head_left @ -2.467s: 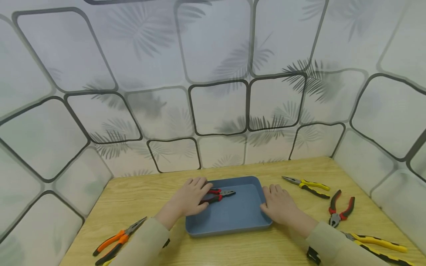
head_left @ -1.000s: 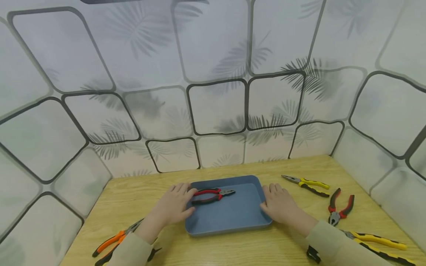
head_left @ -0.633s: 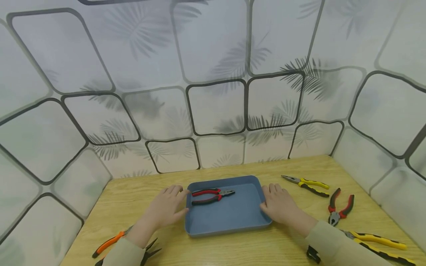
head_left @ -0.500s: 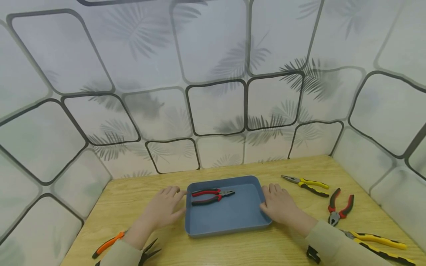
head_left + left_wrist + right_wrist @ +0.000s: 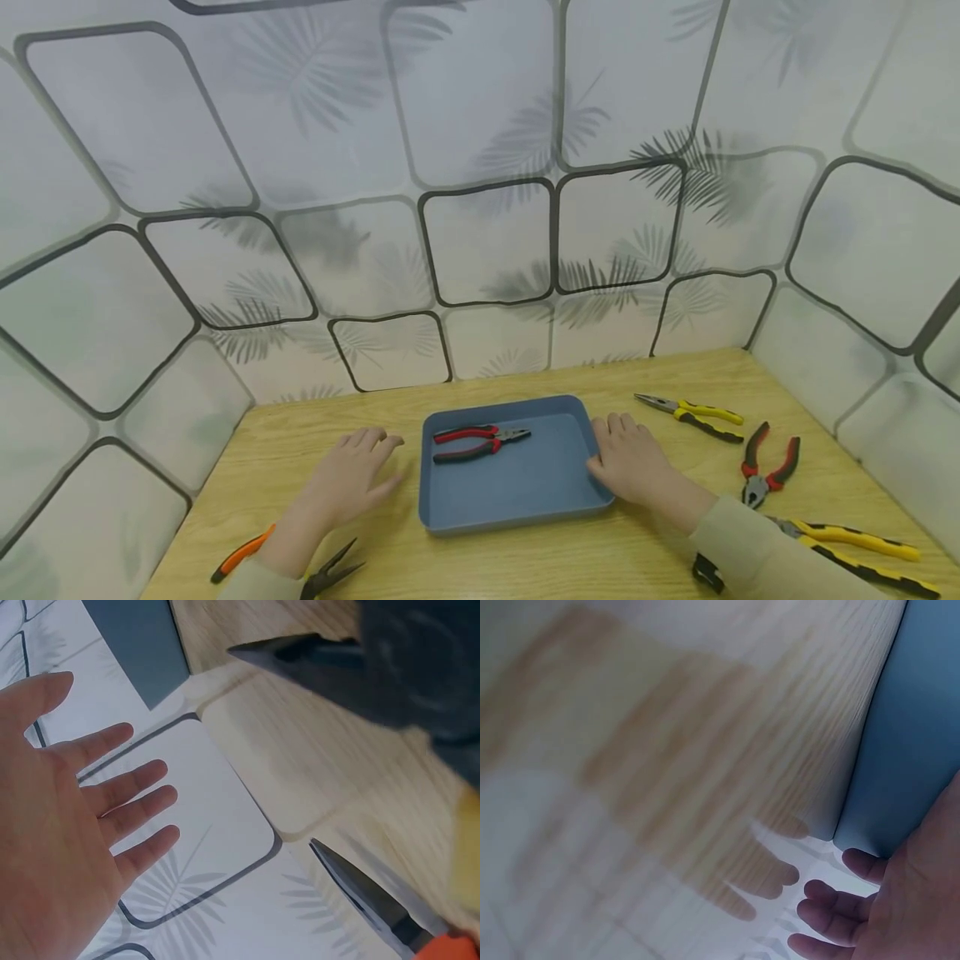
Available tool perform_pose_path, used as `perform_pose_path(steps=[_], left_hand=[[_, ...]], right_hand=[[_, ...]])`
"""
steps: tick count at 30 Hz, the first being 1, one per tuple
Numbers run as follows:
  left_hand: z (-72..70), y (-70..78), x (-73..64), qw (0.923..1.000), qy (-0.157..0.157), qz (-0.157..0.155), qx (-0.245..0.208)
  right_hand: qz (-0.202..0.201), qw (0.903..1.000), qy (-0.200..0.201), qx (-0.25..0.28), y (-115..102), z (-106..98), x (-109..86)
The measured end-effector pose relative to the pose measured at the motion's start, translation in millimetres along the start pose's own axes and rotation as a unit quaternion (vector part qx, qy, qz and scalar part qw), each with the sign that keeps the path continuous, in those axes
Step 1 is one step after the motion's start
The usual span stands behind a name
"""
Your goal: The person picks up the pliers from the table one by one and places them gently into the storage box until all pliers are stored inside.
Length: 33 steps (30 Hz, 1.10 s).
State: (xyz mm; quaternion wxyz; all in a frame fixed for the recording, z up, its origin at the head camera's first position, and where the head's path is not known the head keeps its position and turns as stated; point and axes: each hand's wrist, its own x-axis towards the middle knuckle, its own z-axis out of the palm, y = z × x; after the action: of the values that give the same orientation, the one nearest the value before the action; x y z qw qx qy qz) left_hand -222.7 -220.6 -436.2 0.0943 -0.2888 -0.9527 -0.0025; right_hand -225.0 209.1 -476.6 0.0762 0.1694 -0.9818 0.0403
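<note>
Pliers [image 5: 496, 435], red and black, are lying flat inside the blue tray [image 5: 540, 479], over on its left half, with neither hand touching them. And look at the left hand [image 5: 352, 477]: it's standing clear of the tray, fingers fanning apart, holding nothing. Over on the other side, the right hand [image 5: 633, 462] is resting at the tray's right edge, fingers loosely bent; whether the thumb is pinching the rim, I honestly can't tell.

Now for the danger, as I'm judging it: the left sleeve [image 5: 258, 586] is hanging right over an orange-handled tool [image 5: 243, 553] and a dark-nosed tool [image 5: 321, 582], so a careless sweep could be snagging either. A hard tug from the right might be sending the pliers sliding.

As for their line, the jaws are pointing right, handles splaying towards the left wall, long axis running nearly parallel to the tray's long sides.
</note>
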Motion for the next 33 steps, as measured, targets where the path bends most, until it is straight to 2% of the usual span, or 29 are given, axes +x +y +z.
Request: perform_pose_path(steps=[20,27,33], left_hand=[[-7.0,-17.3,-29.2,0.9983,-0.007,-0.053,-0.021],[-11.5,-26.3,-38.9,0.9966,-0.02,-0.073,-0.034],[-12.4,-34.0,-46.9,0.9961,-0.014,-0.08,-0.037]], right_hand=[[0.004,1.0,0.008,-0.004,0.1,2.0,-0.5],[0.006,0.9999,0.01,-0.004,0.1,2.4,-0.9],[0.008,1.0,0.006,0.001,0.7,3.4,-0.1]])
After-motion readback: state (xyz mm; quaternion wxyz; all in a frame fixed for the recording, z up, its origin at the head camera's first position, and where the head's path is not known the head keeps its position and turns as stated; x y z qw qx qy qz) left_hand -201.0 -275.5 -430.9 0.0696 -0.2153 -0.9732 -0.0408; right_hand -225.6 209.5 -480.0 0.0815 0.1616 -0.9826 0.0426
